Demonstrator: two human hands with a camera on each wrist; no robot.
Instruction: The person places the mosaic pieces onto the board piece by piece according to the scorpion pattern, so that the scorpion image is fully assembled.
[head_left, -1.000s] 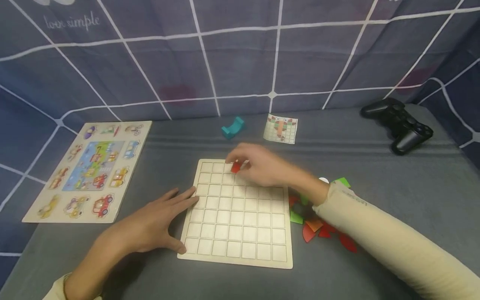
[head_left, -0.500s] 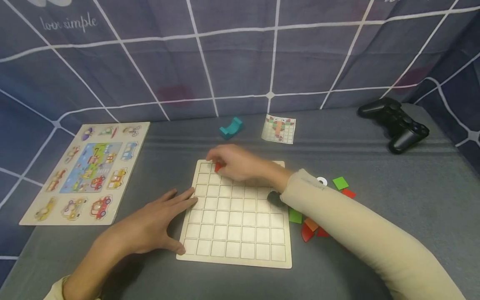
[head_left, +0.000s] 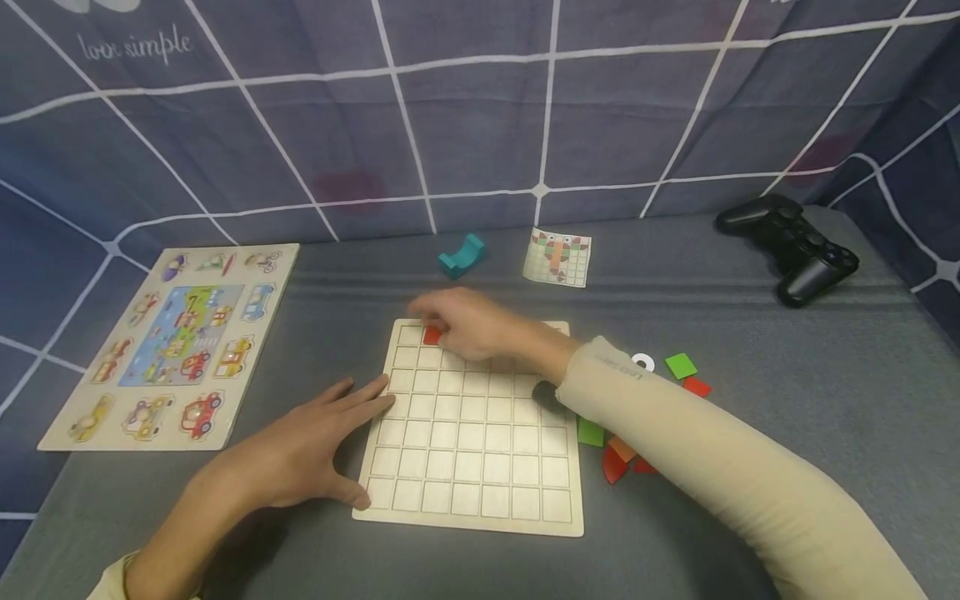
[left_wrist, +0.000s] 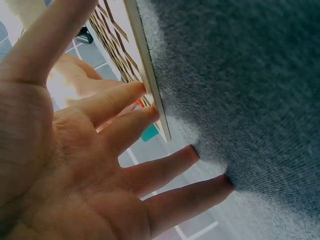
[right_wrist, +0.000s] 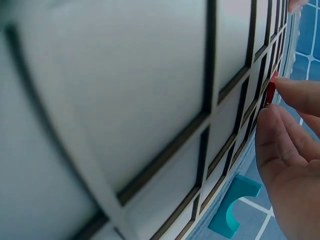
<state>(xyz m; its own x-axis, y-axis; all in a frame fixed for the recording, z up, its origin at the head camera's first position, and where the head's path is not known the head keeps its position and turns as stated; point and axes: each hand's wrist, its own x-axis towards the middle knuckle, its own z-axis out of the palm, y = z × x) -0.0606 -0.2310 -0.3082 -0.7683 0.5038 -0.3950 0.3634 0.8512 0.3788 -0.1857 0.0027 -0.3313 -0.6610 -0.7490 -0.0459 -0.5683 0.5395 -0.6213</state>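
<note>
A wooden grid board [head_left: 468, 467] lies flat on the grey cloth. My left hand [head_left: 300, 454] touches its left edge with spread, straight fingers and thumb; in the left wrist view two fingertips [left_wrist: 152, 114] press against the board's side and two rest on the cloth. My right hand [head_left: 472, 325] reaches over the top row. Between its thumb and fingers it pinches a small red piece [head_left: 432, 336], which sits in a top-row cell near the left corner. The right wrist view shows the red piece [right_wrist: 271, 89] edge-on at the fingertips.
Green [head_left: 681, 366], red, orange and white pieces lie right of the board, partly under the right sleeve [head_left: 675, 425]. Behind the board are a teal curved block [head_left: 462, 257] and a pattern card [head_left: 557, 258]. A vehicle puzzle [head_left: 180, 342] lies left, a black game controller [head_left: 787, 250] right.
My right hand has moved left along the top row with the red piece, which now lies flatter in a cell. The left hand has stayed at the board's edge.
</note>
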